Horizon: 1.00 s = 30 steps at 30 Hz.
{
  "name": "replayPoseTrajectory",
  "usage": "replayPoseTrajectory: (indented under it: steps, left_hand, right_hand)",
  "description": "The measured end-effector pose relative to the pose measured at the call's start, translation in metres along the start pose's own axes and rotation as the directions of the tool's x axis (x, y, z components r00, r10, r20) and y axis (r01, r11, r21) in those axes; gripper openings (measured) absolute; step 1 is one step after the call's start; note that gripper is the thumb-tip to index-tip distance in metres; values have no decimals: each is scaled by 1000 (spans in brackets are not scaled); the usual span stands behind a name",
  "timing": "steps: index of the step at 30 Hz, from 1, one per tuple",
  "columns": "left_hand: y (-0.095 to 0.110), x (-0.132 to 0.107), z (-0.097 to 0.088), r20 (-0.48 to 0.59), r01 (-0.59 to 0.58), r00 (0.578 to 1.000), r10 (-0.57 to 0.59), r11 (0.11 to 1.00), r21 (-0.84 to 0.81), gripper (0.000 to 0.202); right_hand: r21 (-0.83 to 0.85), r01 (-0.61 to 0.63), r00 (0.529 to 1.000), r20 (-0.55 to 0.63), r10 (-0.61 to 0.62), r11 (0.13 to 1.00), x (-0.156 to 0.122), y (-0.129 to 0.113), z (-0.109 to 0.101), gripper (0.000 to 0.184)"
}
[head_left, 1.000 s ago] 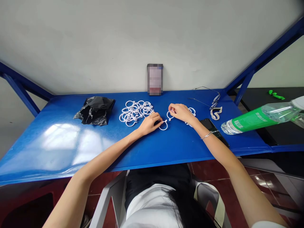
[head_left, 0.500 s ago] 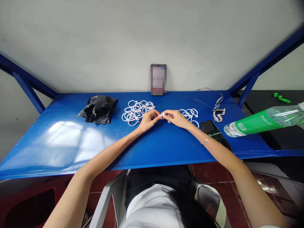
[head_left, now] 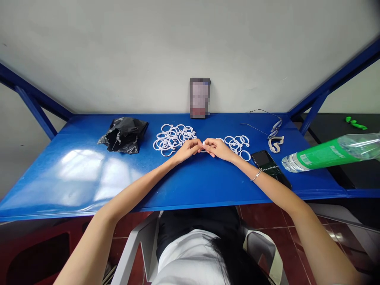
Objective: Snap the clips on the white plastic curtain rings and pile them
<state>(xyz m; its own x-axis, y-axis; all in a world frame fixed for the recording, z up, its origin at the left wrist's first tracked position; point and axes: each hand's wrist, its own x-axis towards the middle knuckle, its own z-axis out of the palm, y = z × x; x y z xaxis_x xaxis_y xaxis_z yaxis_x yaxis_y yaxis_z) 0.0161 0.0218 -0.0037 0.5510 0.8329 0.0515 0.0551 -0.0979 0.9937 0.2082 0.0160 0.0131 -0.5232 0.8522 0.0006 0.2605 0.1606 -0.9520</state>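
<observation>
Over the middle of the blue table [head_left: 178, 182], my left hand [head_left: 190, 149] and my right hand [head_left: 217, 149] meet fingertip to fingertip. Between them they pinch a white plastic ring [head_left: 203, 145], mostly covered by the fingers. Behind my left hand lies a heaped pile of white rings [head_left: 166, 138], each with a small knob; some look open. A smaller group of white rings [head_left: 237, 143] rests just beyond and to the right of my right hand. One ring [head_left: 245, 155] there lies near my right wrist.
A crumpled black plastic bag [head_left: 126, 134] is at the left. A phone-like device with a blurred screen [head_left: 200, 98] leans on the wall. To the right are a dark phone [head_left: 268, 166], eyeglasses [head_left: 276, 127], a white curved piece [head_left: 276, 144] and a green-labelled bottle [head_left: 329, 153].
Both hands stay together at the table's middle, with the fingers slightly shifted on the white ring. The whole view has moved a little.
</observation>
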Motion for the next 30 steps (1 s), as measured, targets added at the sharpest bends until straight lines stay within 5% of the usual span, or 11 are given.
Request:
replayPoseTrajectory:
  steps: [4, 14, 21, 30]
  left_hand:
    - [1, 1, -2, 9, 13, 1000, -13, 1000, -15, 33]
    - [0, 1, -1, -34, 18, 999, -22, 994, -110, 37]
    - [-5, 6, 12, -54, 71, 994, -97, 933, -354, 58]
    - [-3, 6, 14, 2, 147, 986, -166, 863, -483, 55]
  right_hand:
    - [43, -3, 1000, 6, 2, 999, 0, 0, 2, 45]
    - [474, -147, 986, 145, 88, 868, 6, 8, 18, 46]
    - [596, -217, 967, 238, 89, 773, 9, 9, 12, 43]
    - [709, -235, 951, 308, 8, 665, 12, 14, 14, 40]
